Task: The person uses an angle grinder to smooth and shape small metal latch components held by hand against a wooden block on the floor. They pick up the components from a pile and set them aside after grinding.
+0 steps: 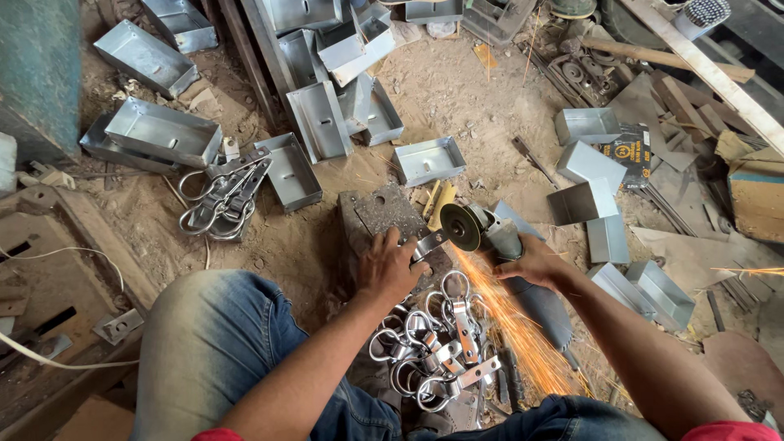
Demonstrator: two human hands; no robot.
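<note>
My left hand [390, 265] presses a small flat metal bracket [428, 243] down on a dark steel block [377, 214] on the floor. An angle grinder [487, 232] is gripped in my right hand [533, 263]; its spinning disc [460, 226] meets the bracket's end. Orange sparks [514, 327] stream down toward my right knee. Between my knees lies a pile of metal ring clamps [437, 347].
Open galvanised sheet-metal boxes [167, 131] lie scattered over the dirt floor, with others at right [653, 290]. A second bunch of ring clamps [224, 196] lies to the left. Wooden planks [710, 73] and scrap crowd the upper right; a white cable [49, 359] runs at lower left.
</note>
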